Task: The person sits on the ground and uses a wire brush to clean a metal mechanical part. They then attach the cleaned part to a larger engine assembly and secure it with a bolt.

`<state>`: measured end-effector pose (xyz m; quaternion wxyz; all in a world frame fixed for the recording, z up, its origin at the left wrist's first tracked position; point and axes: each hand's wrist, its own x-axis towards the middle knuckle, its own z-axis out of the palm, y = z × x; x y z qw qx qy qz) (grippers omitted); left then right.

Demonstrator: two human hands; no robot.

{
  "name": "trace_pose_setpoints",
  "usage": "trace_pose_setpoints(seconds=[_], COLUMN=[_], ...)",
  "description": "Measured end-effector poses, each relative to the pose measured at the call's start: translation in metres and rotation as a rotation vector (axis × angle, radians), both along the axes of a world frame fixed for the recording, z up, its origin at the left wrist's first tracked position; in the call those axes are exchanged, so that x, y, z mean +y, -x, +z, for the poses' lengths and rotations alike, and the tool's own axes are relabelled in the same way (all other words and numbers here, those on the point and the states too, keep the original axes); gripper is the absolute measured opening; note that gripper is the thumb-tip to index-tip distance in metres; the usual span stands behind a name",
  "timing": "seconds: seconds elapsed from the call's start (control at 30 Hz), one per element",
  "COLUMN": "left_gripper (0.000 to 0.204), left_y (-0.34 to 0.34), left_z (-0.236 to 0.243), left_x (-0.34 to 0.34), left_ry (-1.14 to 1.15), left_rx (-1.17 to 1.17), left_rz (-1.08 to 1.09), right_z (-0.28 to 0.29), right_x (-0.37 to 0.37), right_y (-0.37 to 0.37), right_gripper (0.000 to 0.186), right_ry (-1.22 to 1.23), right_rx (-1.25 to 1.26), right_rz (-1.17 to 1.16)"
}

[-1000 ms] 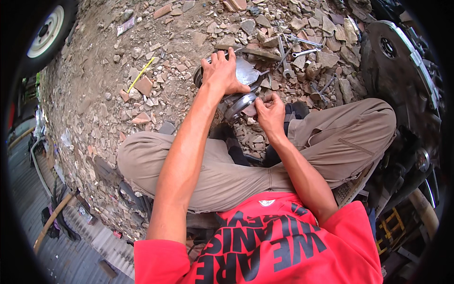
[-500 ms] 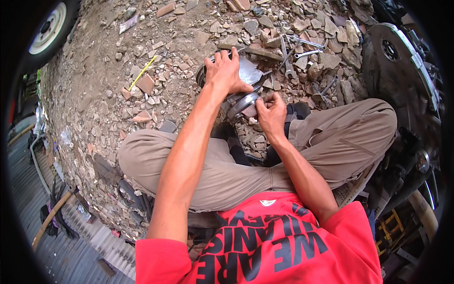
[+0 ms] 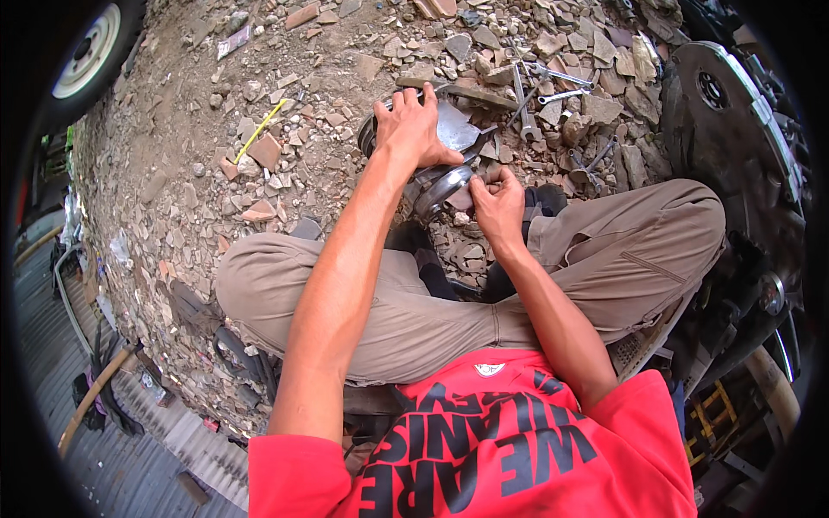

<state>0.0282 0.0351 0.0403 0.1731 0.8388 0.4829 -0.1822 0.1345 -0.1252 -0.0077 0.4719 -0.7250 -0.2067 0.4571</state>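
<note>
Rubble-strewn ground (image 3: 186,95), metal part (image 3: 455,129) on it before the seated person, left arm extended, left hand (image 3: 408,131) spread over and grasping the part, right forearm angled inward, right hand (image 3: 498,203) curled, fingertips at the metal ring (image 3: 442,193), grip unclear.

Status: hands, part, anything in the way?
Left hand gripping silvery metal part. Right hand: fingers at shiny curved rim. Wrenches on rubble, apart from both hands.

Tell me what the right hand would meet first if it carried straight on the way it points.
Most likely the shiny round metal part: the right hand seems to touch its edge, though depth there is hard to judge.
</note>
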Motion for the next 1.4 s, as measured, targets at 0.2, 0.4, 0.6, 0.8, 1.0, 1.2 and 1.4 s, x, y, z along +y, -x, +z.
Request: trace_pose_setpoints(seconds=[0.2, 0.4, 0.6, 0.8, 1.0, 1.2, 1.4], left_gripper=[0.131, 0.131, 0.131, 0.131, 0.132, 0.132, 0.133], left_y=[0.001, 0.000, 0.000, 0.001, 0.001, 0.001, 0.001], left_z=[0.000, 0.002, -0.002, -0.004, -0.003, -0.004, -0.007], left_x=[0.000, 0.002, 0.001, 0.000, 0.000, 0.001, 0.001], left_ry=[0.001, 0.026, -0.016, -0.032, -0.047, -0.025, -0.017], left_rx=[-0.005, 0.001, -0.010, -0.009, -0.022, -0.025, -0.012], left_rz=[-0.002, 0.008, -0.012, -0.014, -0.024, -0.015, -0.010], right_z=[0.014, -0.002, -0.004, 0.021, 0.020, 0.028, 0.026], right_x=[0.003, -0.002, 0.000, -0.005, -0.002, 0.003, 0.007], right_y=[0.005, -0.004, -0.027, -0.027, -0.033, -0.034, -0.037], right_gripper=[0.019, 0.021, 0.024, 0.022, 0.015, 0.016, 0.021], right_ry=[0.043, 0.142, 0.068, 0.061, 0.038, -0.256, -0.367], right_rx=[-0.128, -0.310, -0.170, 0.200, -0.174, -0.390, -0.601], right_rz=[0.044, 0.141, 0.105, 0.201, 0.507, 0.634, 0.721])
